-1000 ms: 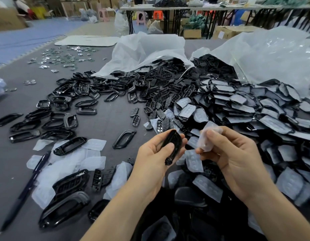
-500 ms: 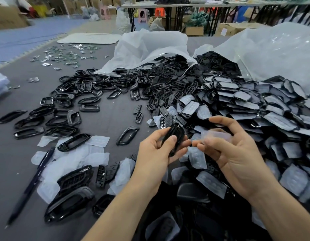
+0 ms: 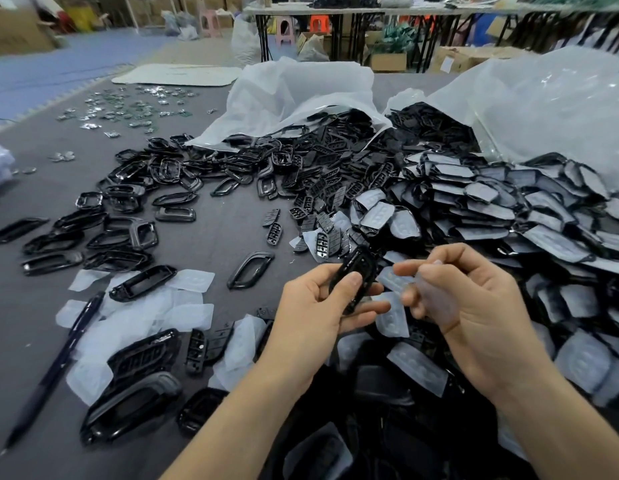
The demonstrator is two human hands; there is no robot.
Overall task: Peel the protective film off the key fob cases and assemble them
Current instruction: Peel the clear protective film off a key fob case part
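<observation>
Your left hand (image 3: 311, 306) holds one black key fob case (image 3: 355, 277) just above the centre of the frame. The fingers curl behind it and the thumb presses on its front edge, so the case stands tilted with its face toward you. That looks like a way to check the bared surface.

Your right hand (image 3: 471, 306), just beside it, pinches a translucent film (image 3: 429, 296) between the thumb and the curled fingers. The film is blurred and seems to lie apart from the case, so I judge the peel on this piece done.

The unpeeled cases (image 3: 491, 209) are heaped on the right of the frame, close to your right hand. They spill from the white plastic bags (image 3: 301, 91) at the top. The discarded films (image 3: 187, 313) lie at the lower left on the grey desk (image 3: 214, 244), beside a pen (image 3: 58, 362), which keeps waste away from stock. Open frames (image 3: 128, 202) lie spread at the left, within your left hand's reach for assembly. Next you probably drop the film there.
</observation>
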